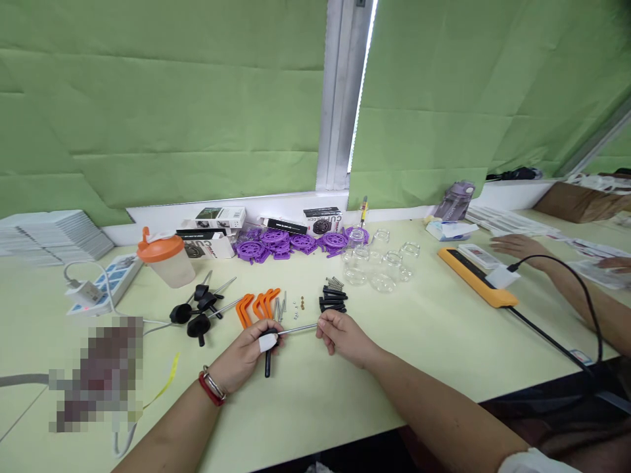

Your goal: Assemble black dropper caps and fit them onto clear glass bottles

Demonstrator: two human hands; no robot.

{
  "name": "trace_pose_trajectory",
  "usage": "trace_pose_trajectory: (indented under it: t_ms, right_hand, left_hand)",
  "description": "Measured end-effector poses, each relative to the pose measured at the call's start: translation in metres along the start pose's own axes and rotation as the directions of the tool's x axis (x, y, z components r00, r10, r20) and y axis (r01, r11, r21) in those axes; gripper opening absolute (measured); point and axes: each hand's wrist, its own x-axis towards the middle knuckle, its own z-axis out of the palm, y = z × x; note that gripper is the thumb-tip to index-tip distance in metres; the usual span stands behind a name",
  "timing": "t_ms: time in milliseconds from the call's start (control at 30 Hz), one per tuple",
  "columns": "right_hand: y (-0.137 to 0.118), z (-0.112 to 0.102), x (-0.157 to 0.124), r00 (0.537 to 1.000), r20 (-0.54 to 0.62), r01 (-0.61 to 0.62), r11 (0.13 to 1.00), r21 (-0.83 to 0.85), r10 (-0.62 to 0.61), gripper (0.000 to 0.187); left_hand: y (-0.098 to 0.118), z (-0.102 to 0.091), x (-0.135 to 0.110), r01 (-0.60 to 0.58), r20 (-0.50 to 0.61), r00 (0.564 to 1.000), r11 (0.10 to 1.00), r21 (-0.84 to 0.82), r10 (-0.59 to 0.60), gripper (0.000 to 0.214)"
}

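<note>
My left hand (253,347), a white wrap on its thumb, is closed round a black plastic part with a metal rod (298,328). A black stem of that part points down below the fingers. My right hand (340,336) pinches the rod's far end; its tip is hidden by the fingers. Several similar black parts with rods (200,328) lie to the left. Beyond my hands are orange bent handles (266,302), long screws (279,309), tiny brass and silver pieces (302,303), black pegs (334,299) and springs (336,284).
Purple plastic rings (276,244), boxes (217,244) and clear jars (383,281) line the back. An orange-lidded shaker (170,266) and a white power strip (116,279) stand left. Right are an orange power strip (473,279), a cable and another person's hand (522,248).
</note>
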Motion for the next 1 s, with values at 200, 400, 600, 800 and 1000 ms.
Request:
trace_pose_trajectory:
  t_ms: [200,400,600,800,1000]
  right_hand:
    - [0.003,0.000,0.002,1.000,-0.009,0.004,0.999,0.039,-0.004,0.036]
    - [0.007,-0.001,0.003,0.999,0.012,0.034,0.992,0.121,-0.036,0.028]
    - [0.002,0.000,0.001,1.000,0.004,0.014,0.999,0.043,-0.014,0.025]
    - [-0.001,0.000,0.001,1.000,0.008,-0.002,1.000,0.018,0.002,0.025]
    - [-0.004,0.000,0.000,1.000,0.015,-0.022,1.000,-0.007,0.022,0.023]
  left_hand:
    - [0.002,0.001,0.000,0.003,0.000,1.000,1.000,0.005,-0.003,0.024]
    - [0.003,0.002,-0.001,0.002,-0.001,1.000,1.000,0.021,-0.002,0.025]
    - [0.005,0.002,-0.001,0.005,0.000,1.000,1.000,0.013,-0.005,0.025]
    - [0.004,0.002,-0.001,0.003,0.007,1.000,1.000,0.018,-0.003,0.025]
    - [0.006,0.002,-0.001,0.000,0.009,1.000,0.999,0.047,0.000,0.025]
